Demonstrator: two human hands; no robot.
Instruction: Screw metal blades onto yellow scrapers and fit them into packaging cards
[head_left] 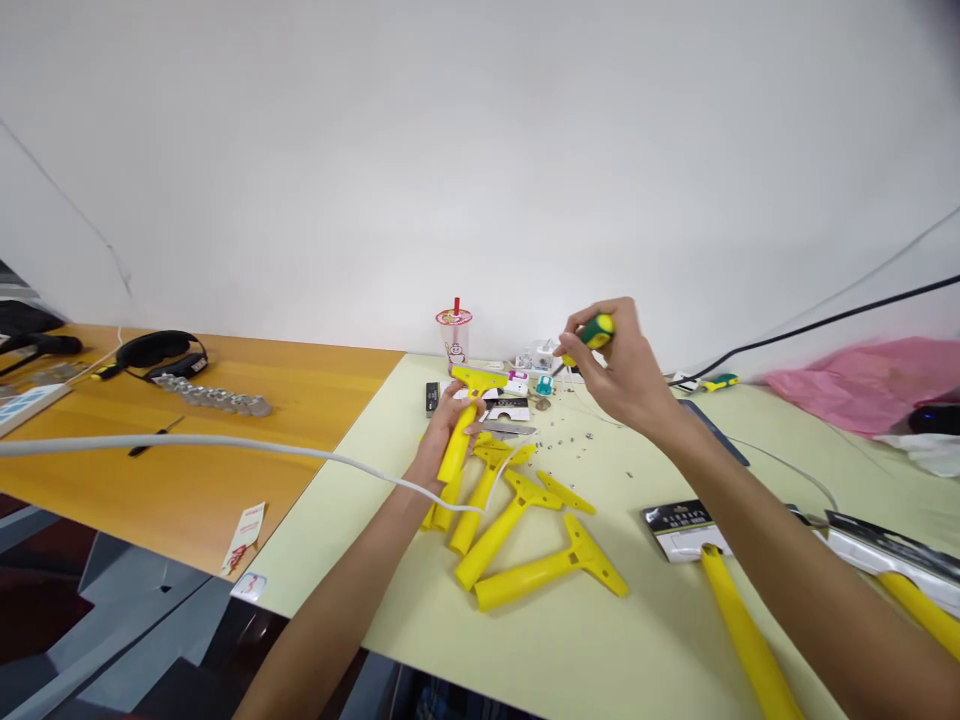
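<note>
My left hand is closed round the handle of a yellow T-shaped scraper, its head pointing away from me. In my right hand, raised to the right of the scraper, is a screwdriver with a green and yellow handle. Its shaft points down to the left, apart from the scraper. Below my left hand lie several yellow scraper handles and a loose yellow head piece. A flat metal blade lies just behind them. Small screws are scattered to the right.
A lidded cup with a red straw stands by the wall. Packaged scrapers lie at right, near a pink plastic bag. A white cable crosses in front of my left forearm. Headphones rest on the orange table.
</note>
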